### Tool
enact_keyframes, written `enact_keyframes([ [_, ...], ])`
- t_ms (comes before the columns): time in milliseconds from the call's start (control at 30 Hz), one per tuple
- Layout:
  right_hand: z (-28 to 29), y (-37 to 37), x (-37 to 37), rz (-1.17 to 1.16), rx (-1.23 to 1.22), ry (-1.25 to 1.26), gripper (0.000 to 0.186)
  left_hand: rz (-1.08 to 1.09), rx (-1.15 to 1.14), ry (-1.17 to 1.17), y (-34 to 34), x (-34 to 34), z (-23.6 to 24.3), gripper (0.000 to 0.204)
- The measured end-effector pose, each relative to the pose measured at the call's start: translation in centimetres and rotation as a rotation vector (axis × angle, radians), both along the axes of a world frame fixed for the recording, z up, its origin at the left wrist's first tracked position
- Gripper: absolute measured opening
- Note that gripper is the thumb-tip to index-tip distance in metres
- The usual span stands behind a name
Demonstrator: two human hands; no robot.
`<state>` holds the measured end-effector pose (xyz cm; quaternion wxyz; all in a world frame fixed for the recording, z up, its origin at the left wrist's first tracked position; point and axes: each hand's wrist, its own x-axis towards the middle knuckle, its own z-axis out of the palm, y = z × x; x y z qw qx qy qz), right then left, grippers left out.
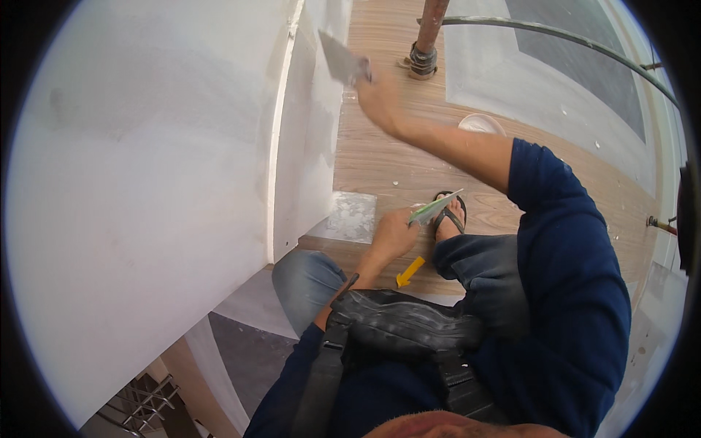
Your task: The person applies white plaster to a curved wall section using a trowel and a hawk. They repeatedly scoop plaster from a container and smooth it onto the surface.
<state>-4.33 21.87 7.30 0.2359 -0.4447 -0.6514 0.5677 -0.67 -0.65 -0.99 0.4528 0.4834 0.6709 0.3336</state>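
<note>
My right hand (378, 97) is stretched out ahead, closed around a broad putty knife (339, 58). The blade, smeared by motion, is tilted beside the edge strip of a white wall panel (310, 139). Lower down, near my knees, my left hand (396, 233) grips a second flat scraper (437, 207); its pale blade points right and carries a green patch. Most of that tool's handle is hidden by the fingers. A light bead of filler-like material (276, 146) runs along the panel's corner.
To the left stands a large whitish panel face (146, 146). A round white tub (482, 124) sits on the wood-patterned floor (409, 157), near a wrapped pole foot (423, 62). A yellow arrow marker (410, 272) lies between my knees. A curved metal bar (555, 31) crosses the far right.
</note>
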Motion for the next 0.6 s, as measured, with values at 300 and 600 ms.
enact_keyframes([
  [300, -1.0, -7.7, 1.0, 0.155, 0.341, 0.259, 0.038, -0.019, -0.096, 0.101, -0.2, -0.7, 0.5, 0.035],
  [600, 7.7, 12.9, -2.0, -0.088, 0.96, -0.318, 0.029, -0.072, -0.085, 0.025, 0.4, 0.0, 2.0, 0.035],
])
